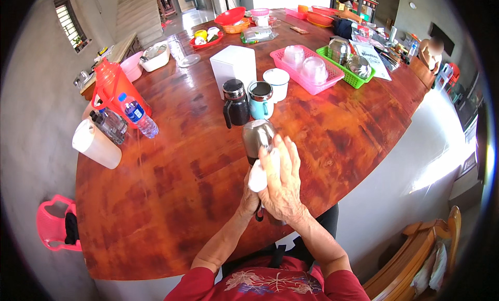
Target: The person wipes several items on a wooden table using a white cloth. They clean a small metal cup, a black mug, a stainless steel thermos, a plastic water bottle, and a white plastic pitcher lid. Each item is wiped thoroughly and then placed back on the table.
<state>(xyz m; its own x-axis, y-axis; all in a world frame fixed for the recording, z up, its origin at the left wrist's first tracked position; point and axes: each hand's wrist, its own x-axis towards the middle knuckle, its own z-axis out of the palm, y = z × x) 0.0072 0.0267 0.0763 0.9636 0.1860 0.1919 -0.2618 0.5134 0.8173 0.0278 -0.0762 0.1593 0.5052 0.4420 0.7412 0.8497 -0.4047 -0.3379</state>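
Note:
Near the table's front edge I hold a silver metal flask (pixel 258 134) with a dark band, its rounded end pointing away from me. My left hand (pixel 248 199) is closed round its nearer part, mostly hidden behind my right hand. A dark strap loop (pixel 259 213) hangs below. My right hand (pixel 282 184) presses a white cloth (pixel 257 177) against the flask, its fingers extended along it. Just beyond the flask stand a black lidded mug (pixel 236 103), a light blue mug (pixel 261 101) and a white cup (pixel 277 84), beside a white box (pixel 234 67).
On the left of the wooden table (pixel 171 212) are a red thermos jug (pixel 115 85), a water bottle (pixel 138 115) and a whitish pitcher (pixel 99 145). Pink (pixel 318 87) and green (pixel 355 81) baskets hold containers. A person (pixel 430 54) is at the far right.

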